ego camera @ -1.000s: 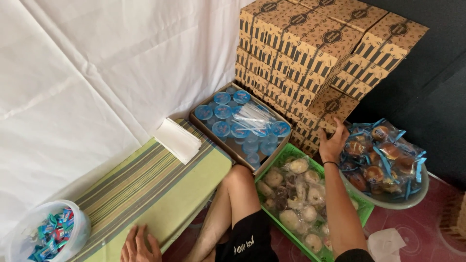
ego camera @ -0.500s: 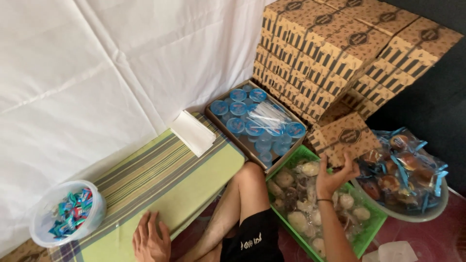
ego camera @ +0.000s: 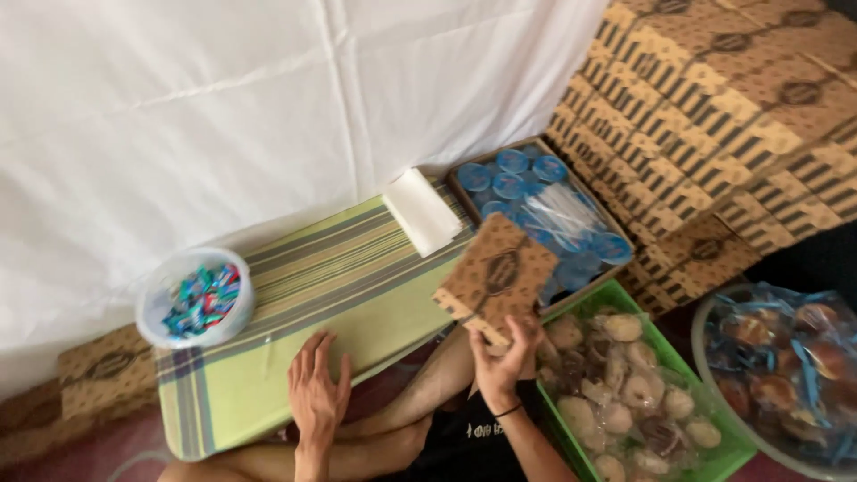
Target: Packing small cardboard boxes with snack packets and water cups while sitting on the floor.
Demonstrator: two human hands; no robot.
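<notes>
My right hand grips a flat brown patterned cardboard box by its lower edge and holds it up above my knee, between the striped surface and the green crate. My left hand lies flat, fingers spread, on the near edge of a low table under a green striped cloth. A stack of white napkins lies at the cloth's far right end. A white bowl of colourful wrapped sweets stands at its left end.
A green crate of wrapped pastries sits right of my leg. Behind it, a cardboard tray of blue-lidded cups. Stacked brown patterned boxes fill the right back. A basin of bagged cakes is far right. White sheet behind.
My right hand has carried the brown box from the stack at the right leftward toward the striped cloth. The view has swung left; my left hand stays on the cloth.
</notes>
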